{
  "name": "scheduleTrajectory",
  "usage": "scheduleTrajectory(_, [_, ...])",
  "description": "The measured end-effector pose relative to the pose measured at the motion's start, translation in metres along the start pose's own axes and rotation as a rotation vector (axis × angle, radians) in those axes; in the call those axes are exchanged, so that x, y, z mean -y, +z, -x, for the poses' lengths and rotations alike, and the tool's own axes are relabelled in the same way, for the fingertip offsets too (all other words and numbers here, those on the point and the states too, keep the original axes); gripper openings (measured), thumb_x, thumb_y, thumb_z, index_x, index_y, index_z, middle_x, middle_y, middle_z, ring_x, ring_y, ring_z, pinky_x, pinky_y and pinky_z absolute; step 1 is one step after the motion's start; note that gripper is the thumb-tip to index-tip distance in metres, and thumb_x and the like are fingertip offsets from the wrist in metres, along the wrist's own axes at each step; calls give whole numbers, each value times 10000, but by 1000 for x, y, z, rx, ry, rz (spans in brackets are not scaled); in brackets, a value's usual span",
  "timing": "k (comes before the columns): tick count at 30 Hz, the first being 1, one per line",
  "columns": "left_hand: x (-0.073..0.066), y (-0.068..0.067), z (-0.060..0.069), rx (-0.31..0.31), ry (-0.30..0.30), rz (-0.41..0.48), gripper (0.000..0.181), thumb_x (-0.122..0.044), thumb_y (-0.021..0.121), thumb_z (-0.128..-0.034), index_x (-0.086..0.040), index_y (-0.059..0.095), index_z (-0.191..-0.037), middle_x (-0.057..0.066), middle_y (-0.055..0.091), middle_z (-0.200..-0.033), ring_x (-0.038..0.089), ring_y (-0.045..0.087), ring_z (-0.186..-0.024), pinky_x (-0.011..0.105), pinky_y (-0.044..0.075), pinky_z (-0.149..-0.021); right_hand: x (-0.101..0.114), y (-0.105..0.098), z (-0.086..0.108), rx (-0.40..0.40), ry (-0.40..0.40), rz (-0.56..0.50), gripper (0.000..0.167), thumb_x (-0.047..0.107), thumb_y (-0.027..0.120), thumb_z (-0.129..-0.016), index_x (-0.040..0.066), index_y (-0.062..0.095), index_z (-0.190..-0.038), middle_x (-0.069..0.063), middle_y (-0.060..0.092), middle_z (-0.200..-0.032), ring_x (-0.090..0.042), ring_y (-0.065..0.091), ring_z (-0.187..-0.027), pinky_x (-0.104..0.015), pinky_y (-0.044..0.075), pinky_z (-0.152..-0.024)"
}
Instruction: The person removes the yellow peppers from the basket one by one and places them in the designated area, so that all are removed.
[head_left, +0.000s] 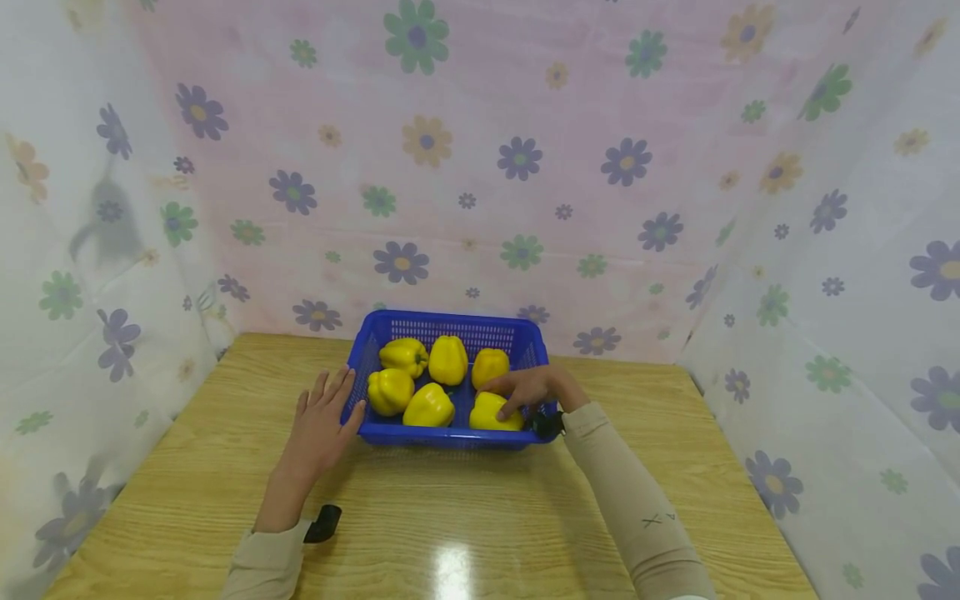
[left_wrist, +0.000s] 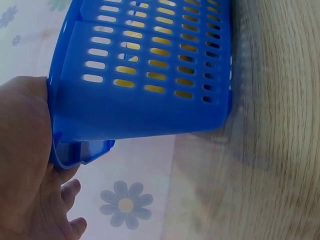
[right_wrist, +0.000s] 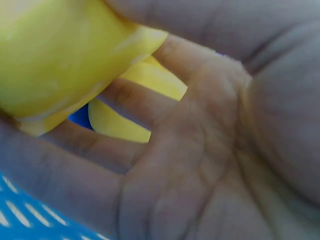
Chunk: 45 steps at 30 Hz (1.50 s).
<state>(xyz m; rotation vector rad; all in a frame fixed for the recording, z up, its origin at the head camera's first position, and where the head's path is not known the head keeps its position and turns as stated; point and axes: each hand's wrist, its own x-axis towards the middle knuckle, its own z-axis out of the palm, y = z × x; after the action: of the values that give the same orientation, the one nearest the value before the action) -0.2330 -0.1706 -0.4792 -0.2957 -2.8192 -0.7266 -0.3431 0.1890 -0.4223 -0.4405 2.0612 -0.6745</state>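
A blue plastic basket with slotted walls stands on the table and holds several yellow bell peppers. My right hand reaches over its right side, with thumb and fingers around the front-right bell pepper. In the right wrist view that bell pepper lies between the thumb and the fingers, and more yellow shows through the finger gaps. Against the left rim rests my left hand, its fingers extended. The left wrist view shows the palm touching the rim of the basket, with the fingertips beyond it.
The wooden table extends in front of the basket and to both sides. A flowered cloth hangs behind the table and along its left and right sides. Both wrists carry a black device, one of them the left wrist's.
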Motion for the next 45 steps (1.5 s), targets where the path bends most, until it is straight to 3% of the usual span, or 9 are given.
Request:
scheduleTrajectory(16, [3,7,2,-18,-1,54,600,-284,470,-1078,4,318,-1582,216,278,-1648,487,138,-1531,724,101,-1176,5,-1,9,-15,-33,-30,684,142,694,-973,226,396,-1582,-145,177,-1686,-341,373,-1453,-403,604,-869])
scheduleTrajectory(24, [4,10,1,-4,-12,65,605,-296,454,-1085,-7,297,-1592,206,256,-1660,476,123,-1539,719,78,-1183,7,1,19,-63,-108,-41,699,123,683,-978,194,365,-1596,-185,203,-1670,-401,341,-1481,-416,609,-852])
scheduleTrajectory(35, [5,11,2,-18,-6,59,591,-286,447,-1090,-16,300,-1595,201,261,-1660,470,128,-1540,719,73,-1184,23,7,41,-197,-182,-26,672,167,694,-976,195,400,-1579,-259,328,-1583,-398,486,-1345,-443,613,-832])
scheduleTrajectory(41, [5,11,2,-20,0,50,588,-285,441,-1092,-23,296,-1598,198,263,-1661,462,124,-1544,714,70,-1187,33,17,52,-283,-192,-62,653,167,693,-976,206,416,-1566,-244,435,-1495,-293,616,-1113,-464,612,-824])
scheduleTrajectory(45, [5,11,1,-19,2,43,590,-302,427,-1096,-30,291,-1602,189,261,-1664,459,127,-1544,711,73,-1188,37,24,57,-365,-213,-116,672,139,684,-979,180,388,-1580,-248,495,-1439,-275,636,-1048,-461,618,-803])
